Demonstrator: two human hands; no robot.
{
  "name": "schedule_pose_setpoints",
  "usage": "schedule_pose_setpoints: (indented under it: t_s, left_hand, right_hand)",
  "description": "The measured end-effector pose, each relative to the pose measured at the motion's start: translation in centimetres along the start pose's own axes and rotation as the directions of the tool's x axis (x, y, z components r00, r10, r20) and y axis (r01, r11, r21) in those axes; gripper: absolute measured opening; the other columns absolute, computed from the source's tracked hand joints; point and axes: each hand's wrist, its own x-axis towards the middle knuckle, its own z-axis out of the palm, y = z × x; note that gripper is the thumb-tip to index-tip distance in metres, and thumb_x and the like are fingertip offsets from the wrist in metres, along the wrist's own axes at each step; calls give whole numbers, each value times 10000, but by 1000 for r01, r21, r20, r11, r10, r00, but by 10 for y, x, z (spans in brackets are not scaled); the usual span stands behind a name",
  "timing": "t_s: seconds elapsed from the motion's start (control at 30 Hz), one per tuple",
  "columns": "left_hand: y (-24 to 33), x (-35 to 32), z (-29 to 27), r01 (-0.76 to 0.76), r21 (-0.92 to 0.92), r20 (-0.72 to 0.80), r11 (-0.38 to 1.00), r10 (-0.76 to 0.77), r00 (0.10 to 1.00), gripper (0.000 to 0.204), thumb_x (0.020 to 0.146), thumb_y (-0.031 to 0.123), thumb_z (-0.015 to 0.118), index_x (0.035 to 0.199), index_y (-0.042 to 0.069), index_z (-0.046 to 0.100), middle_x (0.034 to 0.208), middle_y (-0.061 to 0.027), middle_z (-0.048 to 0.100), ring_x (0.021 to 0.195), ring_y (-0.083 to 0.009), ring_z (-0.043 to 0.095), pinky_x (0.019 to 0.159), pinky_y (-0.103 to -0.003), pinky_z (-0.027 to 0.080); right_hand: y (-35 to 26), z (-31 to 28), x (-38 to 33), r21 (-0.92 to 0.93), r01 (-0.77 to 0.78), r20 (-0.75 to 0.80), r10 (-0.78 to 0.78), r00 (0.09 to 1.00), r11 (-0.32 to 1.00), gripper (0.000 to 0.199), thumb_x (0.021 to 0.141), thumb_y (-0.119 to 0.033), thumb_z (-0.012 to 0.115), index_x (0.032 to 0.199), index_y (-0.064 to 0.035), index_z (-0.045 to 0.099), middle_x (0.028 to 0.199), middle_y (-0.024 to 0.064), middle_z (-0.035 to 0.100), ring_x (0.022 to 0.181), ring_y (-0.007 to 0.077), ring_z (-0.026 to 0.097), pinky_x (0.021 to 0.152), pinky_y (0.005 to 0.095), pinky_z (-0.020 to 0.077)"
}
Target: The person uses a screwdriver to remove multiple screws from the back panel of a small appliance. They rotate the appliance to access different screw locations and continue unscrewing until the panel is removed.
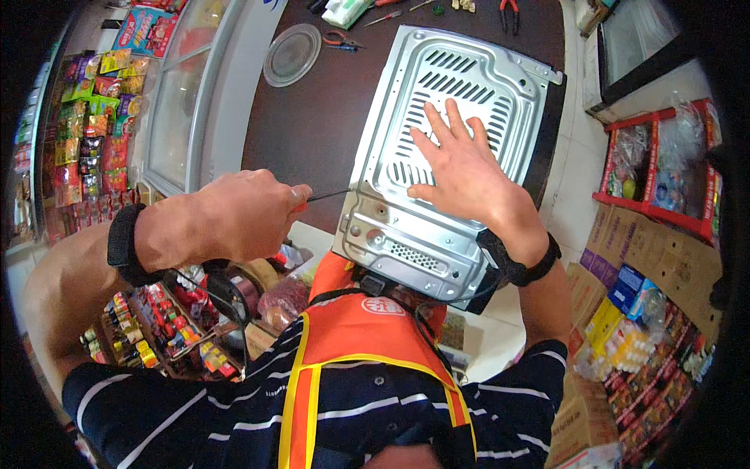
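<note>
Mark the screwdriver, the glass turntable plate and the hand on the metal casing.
Red-handled screwdriver (324,195), head view: on its thin shaft.
Round clear glass turntable plate (292,55), head view: plate centre.
Right hand (461,160), head view: back of hand.

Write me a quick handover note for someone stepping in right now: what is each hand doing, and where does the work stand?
Left hand: closed around a screwdriver, its tip at the left edge of the microwave oven's metal casing.
Right hand: open, flat on the vented casing, steadying it.
The oven lies on the dark table; its glass turntable plate and pliers lie farther back.
Done: turntable plate taken out.
Left: casing is still on the oven; whether any screws are out, I cannot tell.
</note>
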Motion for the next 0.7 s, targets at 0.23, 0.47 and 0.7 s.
schedule_pose_setpoints:
  t_s: [0.23,0.47,0.7]
  left_hand:
    - [-17,-27,-55,-165,-103,-269,981,132,954,264,1096,200,611,1277,31,701,1023,-272,782,951,-518,753,812,-594,603]
    - [-62,41,-95,-331,18,-723,943,241,647,366,1036,93,684,1393,24,723,1052,-216,783,979,-457,750,844,-536,605]
    - [-27,104,-129,-544,118,-736,831,441,514,334,1013,70,704,1336,-1,748,1022,-232,781,917,-445,761,809,-527,619]
  right_hand:
    - [42,-12,-16,335,111,-151,-63,986,936,831,1008,-480,804,1642,-12,539,1722,322,448,1661,540,302,1332,639,273]
    - [116,4,-6,167,-237,-457,288,842,957,860,1034,-458,790,1683,13,477,1782,317,353,1686,505,261,1321,663,195]
    - [132,12,-13,230,-151,-513,252,820,961,954,1010,-470,811,1709,39,408,1770,304,380,1700,477,247,1331,624,200]
